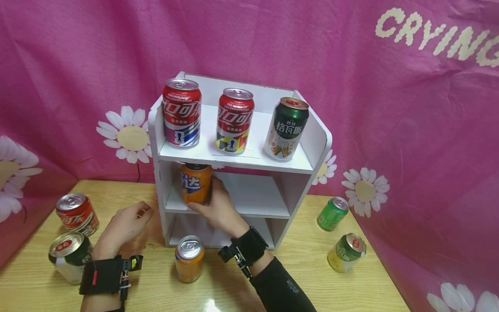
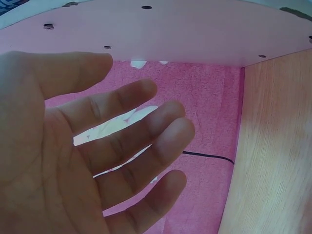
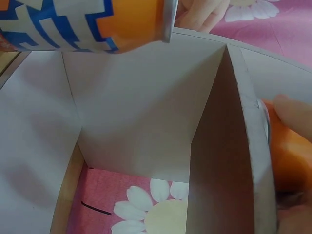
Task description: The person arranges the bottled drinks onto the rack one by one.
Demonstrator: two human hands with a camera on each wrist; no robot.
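My right hand (image 1: 221,210) grips an orange soda can (image 1: 196,185) at the left end of the middle level of a white shelf unit (image 1: 257,195). The can is upright, with its top close under the board above. In the right wrist view, this can (image 3: 288,158) shows at the right edge, beside a shelf board. My left hand (image 1: 126,225) holds nothing, its fingers loosely bent, left of the unit. The left wrist view shows its palm (image 2: 63,161) and spread fingers near the unit's side. Another orange can (image 1: 189,259) stands on the table in front of the unit.
On the top level stand two red cola cans (image 1: 182,112) (image 1: 235,121) and a green-and-white can (image 1: 287,128). A red can (image 1: 77,214) and a dark green can (image 1: 70,256) are at left on the wooden table (image 1: 304,268); two green cans (image 1: 332,213) (image 1: 346,252) are at right.
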